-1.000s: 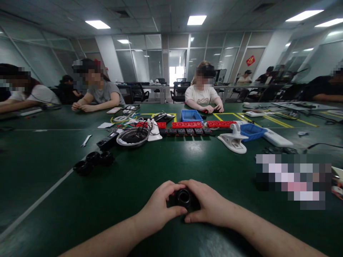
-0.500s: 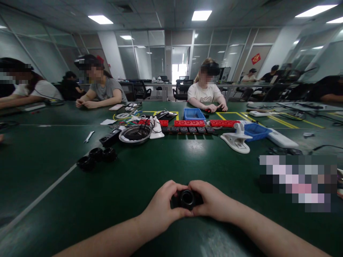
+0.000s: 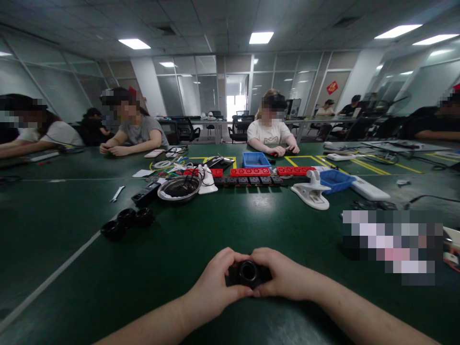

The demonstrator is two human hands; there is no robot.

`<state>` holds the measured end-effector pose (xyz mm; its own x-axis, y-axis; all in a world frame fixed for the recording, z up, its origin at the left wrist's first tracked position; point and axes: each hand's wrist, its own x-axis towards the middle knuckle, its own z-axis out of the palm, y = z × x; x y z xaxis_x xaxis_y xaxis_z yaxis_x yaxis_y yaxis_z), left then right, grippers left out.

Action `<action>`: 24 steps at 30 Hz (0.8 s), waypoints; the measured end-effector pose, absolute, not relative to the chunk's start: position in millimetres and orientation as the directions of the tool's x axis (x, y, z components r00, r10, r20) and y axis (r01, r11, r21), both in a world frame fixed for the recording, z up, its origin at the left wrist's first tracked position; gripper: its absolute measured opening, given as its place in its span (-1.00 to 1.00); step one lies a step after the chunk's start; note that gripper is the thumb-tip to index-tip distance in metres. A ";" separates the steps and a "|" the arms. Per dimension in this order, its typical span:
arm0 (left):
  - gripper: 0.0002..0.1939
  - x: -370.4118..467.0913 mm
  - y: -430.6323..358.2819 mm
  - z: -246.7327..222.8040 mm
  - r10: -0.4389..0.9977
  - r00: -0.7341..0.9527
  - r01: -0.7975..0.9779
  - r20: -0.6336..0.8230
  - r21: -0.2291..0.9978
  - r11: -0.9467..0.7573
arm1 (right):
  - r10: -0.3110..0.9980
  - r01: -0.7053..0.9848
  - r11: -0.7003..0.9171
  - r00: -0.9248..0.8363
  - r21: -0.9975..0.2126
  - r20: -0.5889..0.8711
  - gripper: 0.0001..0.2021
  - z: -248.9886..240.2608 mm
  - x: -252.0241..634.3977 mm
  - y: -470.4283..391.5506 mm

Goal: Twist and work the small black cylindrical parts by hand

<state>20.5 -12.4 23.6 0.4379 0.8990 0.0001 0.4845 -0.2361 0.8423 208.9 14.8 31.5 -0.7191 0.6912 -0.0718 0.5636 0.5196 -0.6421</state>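
Note:
My left hand (image 3: 218, 280) and my right hand (image 3: 282, 275) both curl around a small black round part (image 3: 248, 272) near the front of the green table. The part has a raised ring with a dark hole, which faces up toward me. My thumbs meet at its near side and my forefingers come together at its far side. The remaining fingers are mostly hidden behind the hands. Further left lie three glossy black cup-like parts (image 3: 126, 218), grouped close together.
A metal bowl (image 3: 165, 197) holding dark cables stands beyond, beside a white clip stand (image 3: 207, 184). Red socket strips (image 3: 250, 172) cross the middle. Another white clip base (image 3: 312, 194) and a blue bin (image 3: 336, 180) sit right. A wrench (image 3: 117, 193) lies left. Co-workers sit opposite.
My view has tilted up a little and shifted slightly, so the table contents sit lower in it. Both hands keep their hold on the black part, with almost no change of grip.

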 end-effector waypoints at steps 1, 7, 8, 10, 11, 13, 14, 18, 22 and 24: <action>-0.57 20.0 -12.2 23.8 0.892 0.452 0.478 -0.001 0.845 -0.241 | 0.682 0.561 0.521 -0.727 -0.644 -0.081 -0.68 32.0 209.4 15.8; -0.56 18.6 -11.5 25.0 0.861 0.508 0.434 -0.014 0.868 -0.242 | 0.649 0.545 0.524 -0.754 -0.655 -0.108 -0.63 33.9 210.1 18.7; -0.56 19.1 -11.9 24.7 0.866 0.500 0.430 -0.010 0.871 -0.239 | 0.649 0.544 0.525 -0.753 -0.654 -0.104 -0.64 33.1 209.3 18.1; -0.56 20.5 -13.5 23.5 0.885 0.466 0.434 -0.004 0.873 -0.224 | 0.692 0.587 0.504 -0.714 -0.633 -0.111 -0.66 29.9 205.8 15.0; -0.56 21.4 -14.5 22.7 0.900 0.437 0.442 -0.004 0.872 -0.211 | 0.730 0.627 0.488 -0.675 -0.608 -0.109 -0.65 27.7 203.1 12.6; -0.57 22.8 -16.4 21.2 0.929 0.370 0.459 -0.003 0.870 -0.180 | 0.817 0.713 0.456 -0.573 -0.533 -0.066 -0.63 22.8 196.8 6.5; -0.57 23.4 -17.0 20.7 0.939 0.344 0.469 -0.004 0.867 -0.168 | 0.848 0.747 0.447 -0.528 -0.493 -0.032 -0.62 20.8 193.9 3.4; -0.59 24.2 -16.8 21.0 0.947 0.320 0.498 -0.017 0.853 -0.153 | 0.872 0.769 0.441 -0.489 -0.462 0.017 -0.57 20.2 189.8 -2.4; -0.60 23.6 -14.4 23.4 0.931 0.365 0.488 -0.021 0.856 -0.172 | 0.781 0.630 0.497 -0.625 -0.596 -0.009 -0.48 29.8 199.5 4.3; -0.59 23.0 -13.5 24.4 0.922 0.387 0.480 -0.022 0.859 -0.181 | 0.730 0.579 0.509 -0.683 -0.636 -0.037 -0.53 33.8 204.9 8.8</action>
